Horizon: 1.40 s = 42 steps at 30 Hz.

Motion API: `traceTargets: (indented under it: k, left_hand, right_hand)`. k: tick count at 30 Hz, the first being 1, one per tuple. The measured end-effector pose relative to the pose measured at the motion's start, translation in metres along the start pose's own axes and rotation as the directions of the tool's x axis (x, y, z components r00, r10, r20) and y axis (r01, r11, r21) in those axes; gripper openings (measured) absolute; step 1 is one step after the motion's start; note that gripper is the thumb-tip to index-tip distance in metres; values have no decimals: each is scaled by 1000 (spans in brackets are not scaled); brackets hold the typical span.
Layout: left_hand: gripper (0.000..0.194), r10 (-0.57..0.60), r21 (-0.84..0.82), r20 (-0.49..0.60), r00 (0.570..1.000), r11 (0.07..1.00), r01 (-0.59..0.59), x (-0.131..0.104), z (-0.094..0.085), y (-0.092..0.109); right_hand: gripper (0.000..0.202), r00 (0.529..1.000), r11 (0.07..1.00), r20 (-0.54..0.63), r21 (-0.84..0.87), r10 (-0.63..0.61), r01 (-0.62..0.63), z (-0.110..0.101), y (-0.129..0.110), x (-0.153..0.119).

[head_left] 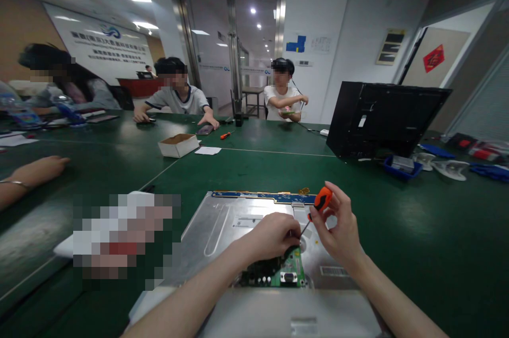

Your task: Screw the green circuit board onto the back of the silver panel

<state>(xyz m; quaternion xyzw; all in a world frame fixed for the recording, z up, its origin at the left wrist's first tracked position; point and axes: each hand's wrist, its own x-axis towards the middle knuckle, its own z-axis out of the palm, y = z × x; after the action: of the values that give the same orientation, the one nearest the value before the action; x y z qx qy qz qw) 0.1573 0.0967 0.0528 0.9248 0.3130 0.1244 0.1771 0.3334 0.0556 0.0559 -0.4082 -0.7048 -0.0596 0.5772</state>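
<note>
Metal-backed panel (196, 234) lies flat on the green table (417, 253), directly in front of the person and under both forearms. Its back is dull silver sheet metal with soft bright reflections, and a long rounded outline is pressed into it on the left. Along the far edge runs a narrow blue circuit strip (254, 197) trimmed in a gold tone. A pale printed label (246, 221) sits behind the left hand, its text too small to read, and a barcode sticker (333, 271) lies toward the right side. The portion nearest the person is paler and smoother, with a small rectangular feature close to the bottom of the view.

Near the middle sits a green circuit board (297, 263), partly covered by the left hand and its shadow; its near edge carries a silver-framed connector (288, 277) with a dark centre and a row of small whitish round parts (264, 280).

The right hand (338, 226) pinches the orange and black handle of a screwdriver (323, 197) between thumb and fingers. The tool is tilted, its thin shaft slanting down to the left hand (278, 229), whose fingers are bent together over the board's far edge; whether they grip anything I cannot tell
</note>
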Motion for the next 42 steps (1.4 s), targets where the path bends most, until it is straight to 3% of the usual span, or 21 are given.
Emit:
traceTargets:
  k: [16,33,42]
  left_hand:
    - [5,-1,11,1,1000,1000,1,-1,0,1]
    - [1,-71,-186,34,997,980,76,2,2,-2]
    - [4,-66,-211,46,997,975,75,1,0,-1]
  right_hand:
    - [49,1000,1000,-18,-13,14,-15,-1,1,-1]
    - [49,998,998,-13,-16,-54,53,-2,-5,0]
    - [49,998,997,29,-44,-61,62,-2,-4,-1]
